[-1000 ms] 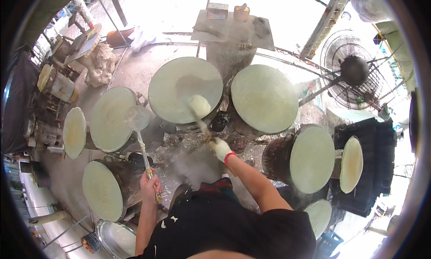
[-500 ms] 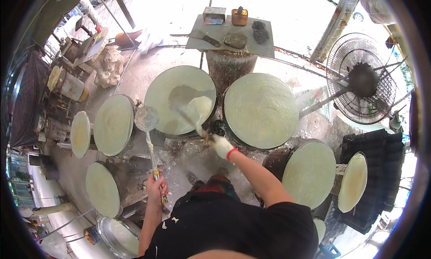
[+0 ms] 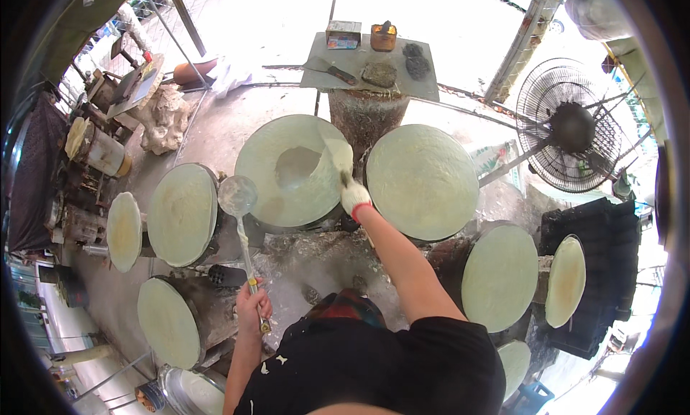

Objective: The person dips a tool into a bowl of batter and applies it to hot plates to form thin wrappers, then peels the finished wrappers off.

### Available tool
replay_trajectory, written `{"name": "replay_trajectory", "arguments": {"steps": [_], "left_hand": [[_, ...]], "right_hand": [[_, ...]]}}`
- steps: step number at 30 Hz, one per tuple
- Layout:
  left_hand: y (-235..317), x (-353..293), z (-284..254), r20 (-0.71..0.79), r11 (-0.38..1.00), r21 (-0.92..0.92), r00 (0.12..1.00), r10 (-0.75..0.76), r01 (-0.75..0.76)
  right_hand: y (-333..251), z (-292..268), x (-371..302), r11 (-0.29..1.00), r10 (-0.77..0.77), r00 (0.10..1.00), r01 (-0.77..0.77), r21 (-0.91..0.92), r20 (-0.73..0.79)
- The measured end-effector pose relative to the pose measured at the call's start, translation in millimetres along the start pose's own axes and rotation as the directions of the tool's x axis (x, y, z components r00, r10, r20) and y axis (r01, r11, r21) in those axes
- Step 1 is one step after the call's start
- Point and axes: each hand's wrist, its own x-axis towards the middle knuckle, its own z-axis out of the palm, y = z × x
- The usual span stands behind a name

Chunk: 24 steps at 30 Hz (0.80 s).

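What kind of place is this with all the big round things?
Probably an open-air workshop for steamed batter sheets: round cloth-topped steamers ring the person, the left hand holds a ladle, and a standing fan stands nearby.

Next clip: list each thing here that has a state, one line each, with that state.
left hand: bare, closed on the ladle handle
ladle: held up, bowl beside the centre round
right hand: gloved, gripping the flat spreader
flat spreader: pressed on the centre round
centre round: partly coated, a grey bare patch left
right round: fully coated
fan: spinning or not, cannot tell
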Motion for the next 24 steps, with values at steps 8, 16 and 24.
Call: {"name": "replay_trajectory", "arguments": {"steps": [8,16,24], "left_hand": [[12,9,-47,0.069,0.998,-0.022,0.996,-0.056,0.057],[31,11,-65,0.123,0.996,-0.043,0.990,-0.071,0.077],[28,21,-73,0.164,0.983,-0.119,0.979,-0.120,0.140]], "right_hand": [[10,53,-57,0.794,0.245,0.968,-0.172,0.583,-0.048],[38,49,-136,0.883,0.127,0.986,-0.065,0.465,-0.103],[5,85,-112,0.609,0.309,0.948,-0.132,0.782,-0.080]]}}
